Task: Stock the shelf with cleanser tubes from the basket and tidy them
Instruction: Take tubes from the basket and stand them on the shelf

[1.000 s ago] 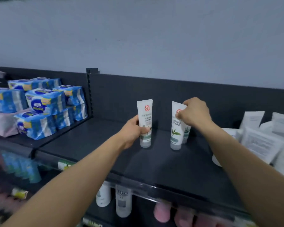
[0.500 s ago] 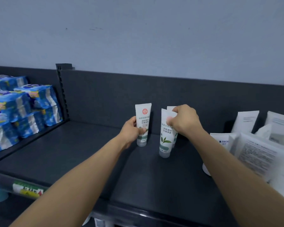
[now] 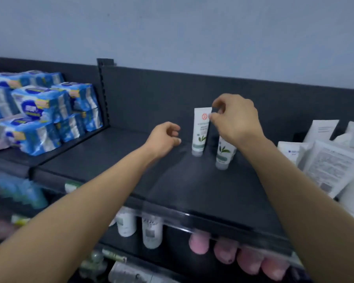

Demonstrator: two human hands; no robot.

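Note:
Two white cleanser tubes with green leaf prints stand cap-down on the dark shelf (image 3: 192, 186). The left tube (image 3: 200, 131) stands free and upright. My left hand (image 3: 164, 137) hovers just left of it, fingers loosely curled, holding nothing. My right hand (image 3: 235, 119) reaches over the right tube (image 3: 224, 153) and pinches its top edge between thumb and fingers; the hand hides that tube's upper half. A sliver of another tube shows right behind it. No basket is in view.
Blue tissue packs (image 3: 41, 111) are stacked on the neighbouring shelf to the left, past a divider post (image 3: 104, 92). White sachets (image 3: 331, 160) lie piled at the right. White bottles (image 3: 149, 231) and pink items (image 3: 225, 252) fill the lower shelf.
My left hand has let go of the left tube and drawn back to the left. My right hand still holds the right tube's top, now close beside the left tube.

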